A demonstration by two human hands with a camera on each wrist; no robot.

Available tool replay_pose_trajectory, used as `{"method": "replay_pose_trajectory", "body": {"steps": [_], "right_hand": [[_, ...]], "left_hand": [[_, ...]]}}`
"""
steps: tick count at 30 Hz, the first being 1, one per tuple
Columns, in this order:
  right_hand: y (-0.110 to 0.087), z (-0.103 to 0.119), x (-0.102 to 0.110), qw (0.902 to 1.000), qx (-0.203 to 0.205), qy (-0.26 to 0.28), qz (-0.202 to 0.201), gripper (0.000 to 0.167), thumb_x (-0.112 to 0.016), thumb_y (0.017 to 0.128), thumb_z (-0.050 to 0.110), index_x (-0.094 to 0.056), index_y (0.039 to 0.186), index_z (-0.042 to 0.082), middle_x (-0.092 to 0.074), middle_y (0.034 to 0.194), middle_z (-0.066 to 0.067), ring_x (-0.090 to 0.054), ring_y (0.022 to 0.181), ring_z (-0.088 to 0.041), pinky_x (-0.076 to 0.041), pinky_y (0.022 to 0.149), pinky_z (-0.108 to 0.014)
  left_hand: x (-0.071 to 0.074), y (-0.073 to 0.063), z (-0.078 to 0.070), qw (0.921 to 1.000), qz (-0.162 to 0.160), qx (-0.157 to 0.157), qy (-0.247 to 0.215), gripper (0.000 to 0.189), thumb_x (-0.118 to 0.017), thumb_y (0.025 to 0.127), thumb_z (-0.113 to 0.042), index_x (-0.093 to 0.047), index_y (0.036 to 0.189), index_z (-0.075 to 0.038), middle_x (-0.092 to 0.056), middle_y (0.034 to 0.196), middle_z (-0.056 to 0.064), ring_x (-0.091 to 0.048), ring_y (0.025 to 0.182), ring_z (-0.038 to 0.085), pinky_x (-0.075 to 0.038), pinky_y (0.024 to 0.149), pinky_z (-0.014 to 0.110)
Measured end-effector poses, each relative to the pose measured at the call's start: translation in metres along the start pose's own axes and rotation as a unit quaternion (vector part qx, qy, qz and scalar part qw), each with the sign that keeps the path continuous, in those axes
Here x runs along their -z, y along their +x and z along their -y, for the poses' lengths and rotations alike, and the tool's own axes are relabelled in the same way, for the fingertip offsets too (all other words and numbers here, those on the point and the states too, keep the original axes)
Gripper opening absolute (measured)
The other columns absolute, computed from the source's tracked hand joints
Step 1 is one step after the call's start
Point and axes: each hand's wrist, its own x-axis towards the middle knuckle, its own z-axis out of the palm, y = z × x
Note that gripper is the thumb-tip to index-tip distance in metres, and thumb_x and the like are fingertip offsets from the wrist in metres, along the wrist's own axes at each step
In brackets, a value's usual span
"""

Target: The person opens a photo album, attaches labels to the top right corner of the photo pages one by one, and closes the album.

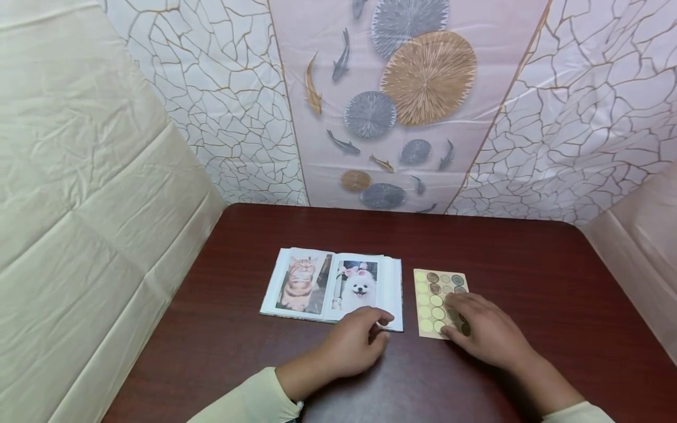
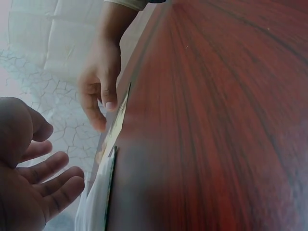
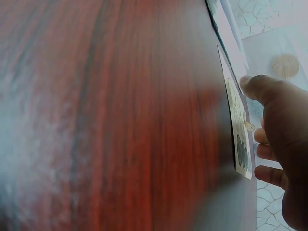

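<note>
An open photo album (image 1: 331, 288) lies on the table, a cat photo (image 1: 302, 284) on its left page and a white dog photo (image 1: 359, 288) on its right. By the album's lower right corner is my left hand (image 1: 355, 341), fingers loosely bent, holding nothing. Right of the album lies a sheet of round stickers (image 1: 425, 302), some pale yellow, others with dark pictures. Over its right part hovers my right hand (image 1: 489, 329), thumb and fingers apart, hiding some stickers. In the right wrist view a small round piece (image 3: 250, 126) stands up from the sheet near the fingers.
Both things lie on a dark red-brown wooden table (image 1: 254, 235). Behind it hangs a patterned cloth (image 1: 338, 158) with fish and round leaf shapes. Pale cloth walls (image 1: 106, 235) stand along the sides.
</note>
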Motion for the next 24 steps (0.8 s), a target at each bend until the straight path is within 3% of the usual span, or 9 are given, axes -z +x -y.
{"method": "replay_pose_trajectory", "body": {"steps": [13, 19, 24], "right_hand": [[-0.006, -0.005, 0.0, 1.0, -0.003, 0.0, -0.008, 0.064, -0.089, 0.077, 0.038, -0.068, 0.126, 0.002, -0.068, 0.125, -0.015, -0.061, 0.118, -0.035, -0.048, 0.096, -0.054], [-0.007, -0.005, -0.001, 0.9999, -0.016, 0.003, 0.003, 0.065, -0.088, 0.078, 0.039, -0.068, 0.127, 0.001, -0.068, 0.123, -0.017, -0.062, 0.116, -0.036, -0.05, 0.095, -0.055], [-0.006, -0.004, -0.001, 0.9994, -0.029, 0.005, 0.017, 0.064, -0.087, 0.08, 0.039, -0.068, 0.128, 0.002, -0.068, 0.124, -0.016, -0.062, 0.117, -0.036, -0.05, 0.095, -0.055]], "left_hand": [[-0.018, 0.013, -0.008, 0.9991, -0.017, -0.034, 0.016, 0.027, -0.068, 0.096, -0.015, -0.069, 0.122, -0.014, -0.064, 0.096, -0.005, -0.055, 0.083, 0.0, -0.043, 0.076, 0.013], [-0.028, 0.021, -0.014, 0.9993, 0.0, -0.015, -0.034, 0.033, -0.067, 0.096, -0.013, -0.064, 0.129, -0.01, -0.065, 0.109, 0.003, -0.058, 0.087, -0.004, -0.045, 0.079, 0.012], [-0.034, 0.027, -0.017, 0.9984, 0.014, 0.007, -0.054, 0.033, -0.067, 0.096, -0.014, -0.063, 0.128, -0.01, -0.063, 0.098, -0.004, -0.055, 0.084, -0.006, -0.045, 0.077, 0.012]]}}
